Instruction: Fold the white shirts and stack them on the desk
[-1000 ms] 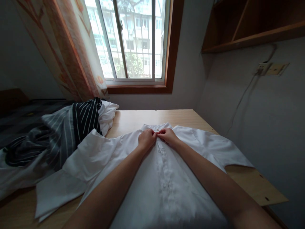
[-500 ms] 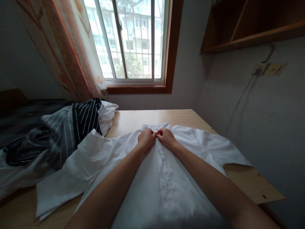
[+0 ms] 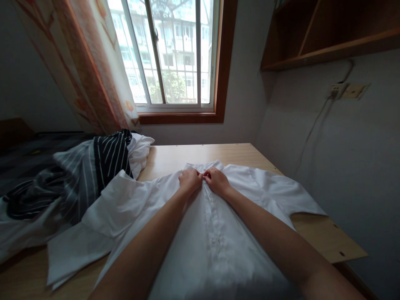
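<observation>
A white short-sleeved shirt [image 3: 187, 246] lies front side up on the wooden table [image 3: 175, 154], its collar [image 3: 215, 164] toward the window and its sleeves spread to both sides. Just below the collar, my left hand [image 3: 190, 180] pinches the front edge of the shirt. Close against it, my right hand [image 3: 216, 180] pinches the same edge from the other side. Whatever button sits between the fingertips is too small to make out. Down the middle runs the button placket [image 3: 212, 225], somewhat rumpled.
On the left is a heap of clothes [image 3: 84, 171], striped black and grey with white. A curtain [image 3: 90, 62] hangs beside the barred window [image 3: 171, 54]. On the right wall are a wooden shelf [image 3: 331, 50] and a socket [image 3: 339, 91] with a cord.
Both hands stay at the collar end, with only slight finger movement. The whole view has shifted a little.
</observation>
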Demonstrator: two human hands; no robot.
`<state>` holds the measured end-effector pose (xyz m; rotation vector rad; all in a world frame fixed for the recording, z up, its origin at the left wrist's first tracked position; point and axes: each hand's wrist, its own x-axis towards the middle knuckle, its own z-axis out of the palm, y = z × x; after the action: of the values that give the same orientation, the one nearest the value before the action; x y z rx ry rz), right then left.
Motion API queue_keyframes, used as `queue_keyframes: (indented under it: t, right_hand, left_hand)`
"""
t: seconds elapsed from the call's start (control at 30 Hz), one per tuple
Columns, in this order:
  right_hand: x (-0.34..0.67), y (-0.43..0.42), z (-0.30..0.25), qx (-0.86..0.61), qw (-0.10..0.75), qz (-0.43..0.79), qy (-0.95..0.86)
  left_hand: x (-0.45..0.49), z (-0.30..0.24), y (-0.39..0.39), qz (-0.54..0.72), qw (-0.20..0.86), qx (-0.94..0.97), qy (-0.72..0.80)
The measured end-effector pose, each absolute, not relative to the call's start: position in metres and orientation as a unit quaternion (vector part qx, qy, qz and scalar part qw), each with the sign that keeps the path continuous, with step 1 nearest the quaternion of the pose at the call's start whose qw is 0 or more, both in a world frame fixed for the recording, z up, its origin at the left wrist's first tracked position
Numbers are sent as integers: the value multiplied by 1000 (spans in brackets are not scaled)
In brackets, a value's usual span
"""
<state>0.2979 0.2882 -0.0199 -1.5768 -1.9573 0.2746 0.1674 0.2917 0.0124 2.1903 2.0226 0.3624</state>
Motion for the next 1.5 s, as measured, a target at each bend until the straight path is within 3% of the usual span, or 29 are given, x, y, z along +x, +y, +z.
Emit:
queue_keyframes:
  t: [0.53,0.7,0.9,1.3,1.5]
  right_hand:
    - [297,288,-19,-615,264,87,-738]
    - [302,292,-16,-605,286,131,-731]
    - [306,287,-17,-570,310,90,-756]
    - [313,274,-1,-572,176,20,-801]
    - [316,271,7,-572,155,19,-805]
  left_hand:
    - [175,-5,292,111,-6,757,644]
    - [161,-2,297,126,21,777,617]
    - [156,5,301,131,55,777,614]
    - [153,9,302,138,93,775,610]
    - [154,10,300,140,91,775,610]
